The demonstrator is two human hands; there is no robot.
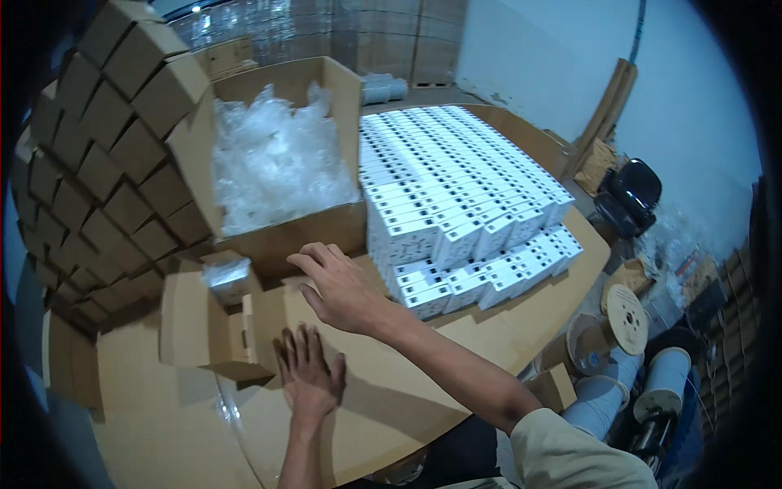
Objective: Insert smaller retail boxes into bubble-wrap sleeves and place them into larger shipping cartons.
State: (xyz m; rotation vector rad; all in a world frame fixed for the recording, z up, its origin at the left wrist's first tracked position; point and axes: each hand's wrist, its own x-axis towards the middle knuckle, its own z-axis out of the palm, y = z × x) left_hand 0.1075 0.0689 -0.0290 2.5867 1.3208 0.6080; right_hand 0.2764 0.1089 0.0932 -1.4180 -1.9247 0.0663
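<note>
My left hand (311,373) lies with its fingers spread on the cardboard-covered table (391,391), close to the right side of a small open cardboard box (195,322). Crumpled clear plastic wrap (228,277) shows at the far end of that box. Above the table, farther off, hangs my right hand (342,285), its fingers loosely bent and apart, with nothing seen in it. It is between the small box and a big stack of white boxes (423,240) with dark square marks. Behind it stands a large open carton (297,232) full of clear plastic air-cushion packing (277,159).
Many plain brown boxes (122,171) are piled along the left. To the right, beyond the table edge, are cable spools (627,319), a black chair (631,196) and plastic scraps. Wrapped pallets (391,37) stand at the back, beside a pale wall (538,57).
</note>
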